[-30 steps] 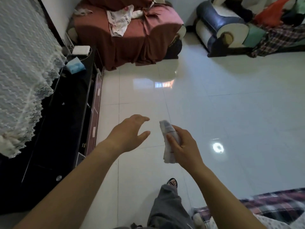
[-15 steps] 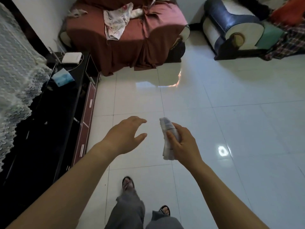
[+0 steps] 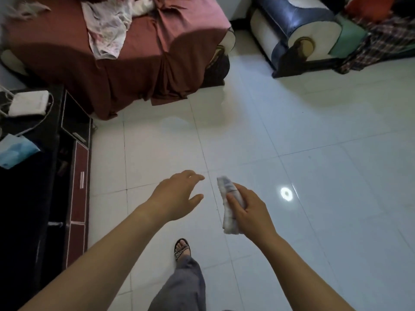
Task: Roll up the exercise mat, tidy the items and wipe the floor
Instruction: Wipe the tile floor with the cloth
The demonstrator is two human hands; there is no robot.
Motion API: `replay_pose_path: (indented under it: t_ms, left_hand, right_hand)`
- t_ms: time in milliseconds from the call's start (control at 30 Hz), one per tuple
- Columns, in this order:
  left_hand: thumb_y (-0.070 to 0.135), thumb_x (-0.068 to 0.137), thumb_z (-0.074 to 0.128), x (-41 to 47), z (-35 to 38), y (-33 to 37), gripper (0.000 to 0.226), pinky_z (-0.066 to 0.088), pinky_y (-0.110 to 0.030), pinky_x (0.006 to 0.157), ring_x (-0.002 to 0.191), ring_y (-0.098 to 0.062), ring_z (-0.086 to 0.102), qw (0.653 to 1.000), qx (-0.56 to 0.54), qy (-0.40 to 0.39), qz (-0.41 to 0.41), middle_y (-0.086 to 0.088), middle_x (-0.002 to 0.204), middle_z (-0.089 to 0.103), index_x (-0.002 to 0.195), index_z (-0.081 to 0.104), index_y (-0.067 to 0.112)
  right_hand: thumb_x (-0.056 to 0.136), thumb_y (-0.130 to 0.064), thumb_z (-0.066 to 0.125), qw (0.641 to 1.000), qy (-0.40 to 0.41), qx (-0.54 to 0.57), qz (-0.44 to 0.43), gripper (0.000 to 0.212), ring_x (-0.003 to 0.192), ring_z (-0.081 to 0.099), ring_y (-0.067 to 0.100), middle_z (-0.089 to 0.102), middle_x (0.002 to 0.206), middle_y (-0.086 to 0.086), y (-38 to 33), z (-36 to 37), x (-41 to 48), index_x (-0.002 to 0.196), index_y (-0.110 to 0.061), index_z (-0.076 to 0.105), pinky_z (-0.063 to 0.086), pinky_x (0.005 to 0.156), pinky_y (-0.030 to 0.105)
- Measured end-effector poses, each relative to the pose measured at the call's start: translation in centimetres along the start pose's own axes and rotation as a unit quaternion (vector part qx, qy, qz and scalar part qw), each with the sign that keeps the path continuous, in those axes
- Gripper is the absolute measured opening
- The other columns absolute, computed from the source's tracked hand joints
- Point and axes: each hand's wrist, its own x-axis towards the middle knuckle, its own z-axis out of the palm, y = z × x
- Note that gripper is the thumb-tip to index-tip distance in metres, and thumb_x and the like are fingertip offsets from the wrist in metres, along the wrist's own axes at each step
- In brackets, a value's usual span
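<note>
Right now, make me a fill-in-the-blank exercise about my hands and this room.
The right hand grips a folded white cloth; the left hand holds ____. The black strappy sandal stands on the glossy white tiled ____. In this view the maroon draped armchair sits ____ of the blue-and-white sofa.
Missing: nothing; floor; left.

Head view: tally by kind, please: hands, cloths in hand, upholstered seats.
Hands: 2 (left hand empty, right hand holding the cloth)
Cloths in hand: 1 (folded white cloth)
Seats: 2 (red-draped armchair, blue-and-white sofa)
Total: 5
</note>
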Motion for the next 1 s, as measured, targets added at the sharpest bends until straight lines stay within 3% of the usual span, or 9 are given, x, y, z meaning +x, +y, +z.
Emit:
replay_pose_path:
  t_ms: [233, 400, 533, 633, 767, 867, 933, 1000]
  left_hand:
    - [0.043, 0.096, 0.042, 11.3, -0.2, -6.2, 0.051, 0.037, -0.036, 0.105, 0.133, -0.016, 0.036, 0.999, -0.008, -0.008, -0.031, 0.007, 0.150, 0.030, 0.143, 0.029, 0.030]
    - [0.043, 0.096, 0.040, 16.9, 5.8, -9.8, 0.051, 0.036, -0.034, 0.104, 0.133, -0.014, 0.034, 0.996, -0.041, 0.007, -0.074, 0.010, 0.149, 0.028, 0.143, 0.028, 0.030]
    - [0.042, 0.096, 0.042, 22.8, 14.5, -12.5, 0.051, 0.033, -0.035, 0.107, 0.136, -0.014, 0.030, 0.989, -0.080, 0.051, -0.112, 0.007, 0.150, 0.028, 0.143, 0.030, 0.029]
    - [0.041, 0.095, 0.043, 28.4, 22.5, -14.6, 0.051, 0.030, -0.036, 0.110, 0.139, -0.014, 0.023, 0.981, -0.099, 0.089, -0.144, 0.005, 0.152, 0.026, 0.143, 0.030, 0.028]
    - [0.039, 0.095, 0.044, 35.9, 33.2, -18.1, 0.052, 0.027, -0.037, 0.111, 0.141, -0.016, 0.020, 0.973, -0.106, 0.120, -0.163, 0.003, 0.153, 0.025, 0.143, 0.030, 0.027]
    - [0.038, 0.095, 0.043, 40.8, 40.8, -21.3, 0.052, 0.026, -0.039, 0.111, 0.141, -0.017, 0.019, 0.979, -0.079, 0.104, -0.155, 0.002, 0.153, 0.024, 0.143, 0.029, 0.026]
    - [0.037, 0.095, 0.043, 43.4, 45.4, -23.6, 0.052, 0.025, -0.041, 0.112, 0.141, -0.018, 0.018, 0.981, -0.062, 0.089, -0.158, 0.001, 0.153, 0.023, 0.144, 0.028, 0.025]
    - [0.037, 0.095, 0.042, 45.5, 49.5, -26.1, 0.053, 0.024, -0.043, 0.112, 0.141, -0.020, 0.017, 0.983, -0.043, 0.075, -0.165, 0.000, 0.154, 0.021, 0.144, 0.027, 0.024]
  right_hand:
    - [0.093, -0.040, 0.049, 0.999, -0.021, -0.016, 0.040, 0.031, 0.100, 0.056, 0.006, 0.056, 0.108, -0.014, 3.6, 1.7, 12.7, 0.124, -0.037, 0.052, 0.047, 0.088, 0.027]
    - [0.093, -0.036, 0.050, 0.998, -0.050, -0.034, 0.023, 0.026, 0.098, 0.054, -0.001, 0.056, 0.107, -0.017, 9.3, 4.3, 20.1, 0.117, -0.046, 0.051, 0.042, 0.082, 0.017]
    - [0.093, -0.033, 0.051, 0.995, -0.082, -0.054, -0.007, 0.025, 0.090, 0.052, -0.011, 0.052, 0.099, -0.029, 16.8, 8.8, 25.5, 0.099, -0.057, 0.048, 0.038, 0.076, 0.010]
    - [0.093, -0.032, 0.051, 0.994, -0.086, -0.070, -0.020, 0.018, 0.086, 0.053, -0.014, 0.055, 0.094, -0.024, 24.2, 13.3, 29.9, 0.108, -0.040, 0.059, 0.039, 0.071, 0.007]
    - [0.090, -0.044, 0.048, 0.991, -0.061, -0.112, -0.045, 0.031, 0.100, 0.055, 0.001, 0.059, 0.109, -0.014, 34.6, 19.5, 36.0, 0.119, -0.037, 0.055, 0.044, 0.076, 0.021]
    - [0.090, -0.038, 0.051, 0.990, -0.041, -0.128, -0.049, 0.022, 0.093, 0.056, 0.004, 0.059, 0.103, -0.012, 41.1, 23.5, 39.8, 0.111, -0.034, 0.059, 0.039, 0.065, 0.017]
    - [0.090, -0.036, 0.052, 0.987, -0.034, -0.148, -0.058, 0.017, 0.085, 0.058, 0.007, 0.062, 0.096, -0.009, 44.9, 26.0, 41.9, 0.102, -0.030, 0.061, 0.042, 0.060, 0.021]
    - [0.089, -0.038, 0.052, 0.985, -0.035, -0.166, -0.044, 0.022, 0.088, 0.058, 0.010, 0.061, 0.102, -0.006, 48.8, 28.3, 43.9, 0.107, -0.030, 0.060, 0.042, 0.064, 0.026]
